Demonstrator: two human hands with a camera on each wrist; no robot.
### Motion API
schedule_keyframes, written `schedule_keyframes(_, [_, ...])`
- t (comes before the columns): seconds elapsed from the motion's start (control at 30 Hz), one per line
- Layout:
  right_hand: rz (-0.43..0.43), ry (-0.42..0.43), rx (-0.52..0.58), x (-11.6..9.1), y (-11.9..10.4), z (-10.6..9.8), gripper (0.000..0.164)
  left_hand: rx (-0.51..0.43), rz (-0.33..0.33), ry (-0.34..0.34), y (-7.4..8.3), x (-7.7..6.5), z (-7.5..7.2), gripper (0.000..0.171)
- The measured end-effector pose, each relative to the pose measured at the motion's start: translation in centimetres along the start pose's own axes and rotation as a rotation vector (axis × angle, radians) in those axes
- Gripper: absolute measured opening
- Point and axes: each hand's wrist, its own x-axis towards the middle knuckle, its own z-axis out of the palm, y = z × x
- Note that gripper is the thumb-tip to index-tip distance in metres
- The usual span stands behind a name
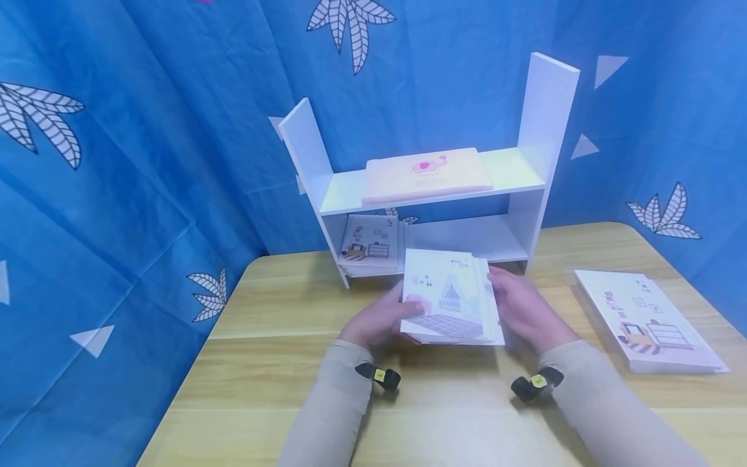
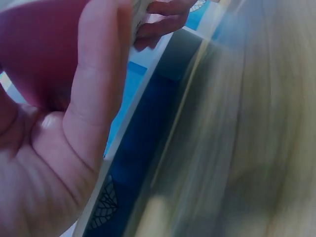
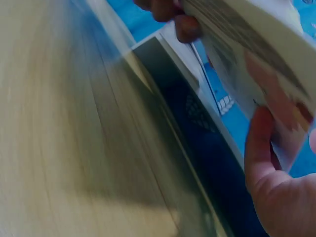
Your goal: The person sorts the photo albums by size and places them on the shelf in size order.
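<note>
Both hands hold a stack of thin white books [image 1: 446, 298] in front of the shelf, above the table. My left hand [image 1: 382, 316] grips its left edge, with a digit over the printed top cover. The right edge is gripped by my right hand [image 1: 528, 310]; some of its fingers are hidden behind the stack. Page edges of the held books [image 3: 247, 44] show in the right wrist view. A small white shelf [image 1: 551, 117] stands just beyond. On its lower level, at the left, lie similar books [image 1: 370, 241].
A pale pink book with an elephant [image 1: 428, 175] lies on the upper shelf board. To the right, another stack of books [image 1: 656, 324] lies on the wooden table [image 1: 262, 389]. A blue patterned curtain [image 1: 175, 130] hangs behind and at the sides.
</note>
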Motion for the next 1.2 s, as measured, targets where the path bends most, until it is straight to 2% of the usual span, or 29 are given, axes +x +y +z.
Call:
schedule_keyframes(0.13, [0.023, -0.069, -0.013, -0.2, 0.0, 0.9, 0.061, 0.002, 0.02, 0.063, 0.2, 0.2, -0.1, 0.063])
schedule_keyframes(0.27, [-0.008, -0.122, -0.075, -0.3, -0.1, 1.2, 0.065, -0.027, 0.053, 0.132, 0.3, 0.4, -0.1, 0.053])
schedule_keyframes(0.4, [-0.051, -0.169, -0.115, -0.1, 0.1, 1.2, 0.064, -0.002, 0.097, 0.208, 0.5, 0.7, -0.3, 0.047])
schedule_keyframes(0.47, [-0.089, -0.159, -0.138, 0.1, 0.2, 1.2, 0.064, 0.02, 0.116, 0.239, 0.6, 0.8, -0.3, 0.048])
schedule_keyframes(0.57, [-0.141, -0.101, -0.182, 0.5, 0.3, 1.4, 0.063, 0.049, 0.151, 0.28, 0.8, 1.1, -0.2, 0.055])
schedule_keyframes(0.67, [-0.171, -0.006, -0.226, 1.0, 0.4, 1.6, 0.062, 0.091, 0.19, 0.334, 1.0, 1.5, 0.1, 0.069])
schedule_keyframes(0.8, [-0.189, 0.109, -0.305, 1.9, 0.2, 1.9, 0.065, 0.19, 0.213, 0.405, 1.2, 2.0, 0.8, 0.08])
schedule_keyframes(0.93, [-0.22, 0.217, -0.514, 3.3, -0.6, 2.5, 0.068, 0.304, 0.231, 0.473, 1.4, 2.3, 1.2, 0.078])
schedule_keyframes(1.03, [-0.258, 0.278, -0.634, 4.8, -1.3, 3.1, 0.067, 0.305, 0.291, 0.513, 1.5, 2.4, 1.3, 0.073])
schedule_keyframes(1.13, [-0.285, 0.311, -0.646, 6.4, -1.6, 3.6, 0.065, 0.261, 0.357, 0.509, 1.3, 2.5, 1.0, 0.073])
schedule_keyframes(1.2, [-0.29, 0.325, -0.652, 7.3, -1.5, 3.7, 0.063, 0.248, 0.376, 0.494, 1.0, 2.7, 0.7, 0.074])
